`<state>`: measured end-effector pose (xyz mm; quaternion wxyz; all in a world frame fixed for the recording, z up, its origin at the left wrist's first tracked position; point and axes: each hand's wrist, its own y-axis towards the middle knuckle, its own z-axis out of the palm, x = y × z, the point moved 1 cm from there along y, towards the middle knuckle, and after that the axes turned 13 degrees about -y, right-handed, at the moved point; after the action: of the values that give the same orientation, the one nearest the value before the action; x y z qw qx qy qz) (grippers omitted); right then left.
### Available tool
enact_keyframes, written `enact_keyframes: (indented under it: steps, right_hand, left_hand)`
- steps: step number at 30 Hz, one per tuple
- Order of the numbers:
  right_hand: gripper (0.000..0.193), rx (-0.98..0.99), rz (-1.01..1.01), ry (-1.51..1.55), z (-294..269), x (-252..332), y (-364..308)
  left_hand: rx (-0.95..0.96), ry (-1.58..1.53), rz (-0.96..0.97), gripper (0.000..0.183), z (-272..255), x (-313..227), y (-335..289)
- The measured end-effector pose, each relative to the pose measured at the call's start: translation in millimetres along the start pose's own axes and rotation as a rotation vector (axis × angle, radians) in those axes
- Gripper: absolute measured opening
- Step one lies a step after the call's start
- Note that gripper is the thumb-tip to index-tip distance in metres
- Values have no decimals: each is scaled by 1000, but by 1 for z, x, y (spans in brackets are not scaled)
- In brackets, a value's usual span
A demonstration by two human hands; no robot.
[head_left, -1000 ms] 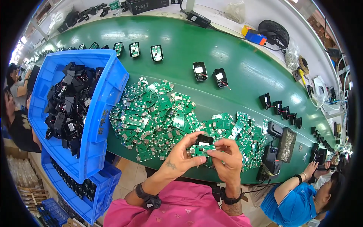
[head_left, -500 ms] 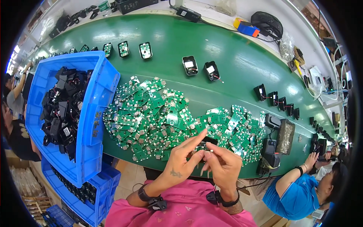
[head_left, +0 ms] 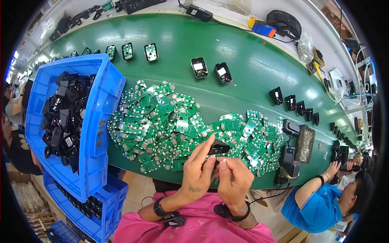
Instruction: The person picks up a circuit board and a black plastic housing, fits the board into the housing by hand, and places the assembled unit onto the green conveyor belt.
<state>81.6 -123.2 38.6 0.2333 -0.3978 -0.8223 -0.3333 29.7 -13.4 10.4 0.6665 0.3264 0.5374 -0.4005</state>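
My left hand (head_left: 197,175) is closed around a small black plastic case (head_left: 220,146), tilted up in front of me above the edge of the circuit board pile. A thin board edge seems to show along the case's near side. Close beside it, my right hand (head_left: 236,178) has thumb and forefinger pinched at a small white plug (head_left: 224,160); any wire on it is too fine to follow. Just beyond both hands lies a broad heap of loose green circuit boards (head_left: 162,131). The fingers hide much of the case's lower part.
At left stands a blue bin (head_left: 94,133) full of black cases, with another blue bin (head_left: 115,198) below. Black cases (head_left: 199,67) sit in spaced rows on the green table (head_left: 243,65). A box of small metal parts (head_left: 304,143) and black adapters (head_left: 288,156) stand right, near a co-worker (head_left: 316,206).
My left hand has tipped the black case up, so more of its dark inside shows. Both hands have shifted slightly left. The whole view has also drifted a little.
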Motion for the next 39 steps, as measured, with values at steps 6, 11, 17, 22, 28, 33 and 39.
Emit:
enact_keyframes:
  steps: [6,11,17,22,28,33,39]
  right_hand:
    - [4,159,3,10,-12,-1,15]
    - [4,341,34,85,-26,3,31]
    - [6,390,0,76,-30,0,32]
    - [7,401,-7,64,-33,-1,34]
    - [7,399,11,43,-36,-3,33]
    - [8,313,-61,-35,-29,-5,27]
    - [6,279,-40,57,-23,-8,20]
  left_hand:
    - [-77,126,154,46,-6,-9,5]
    - [3,314,457,44,-10,-6,7]
    - [53,379,566,45,-11,-8,8]
    - [109,410,604,47,-10,-9,9]
    - [201,432,659,52,-10,-6,9]
    - [139,414,681,51,-6,5,7]
    - [74,474,513,48,-10,10,1]
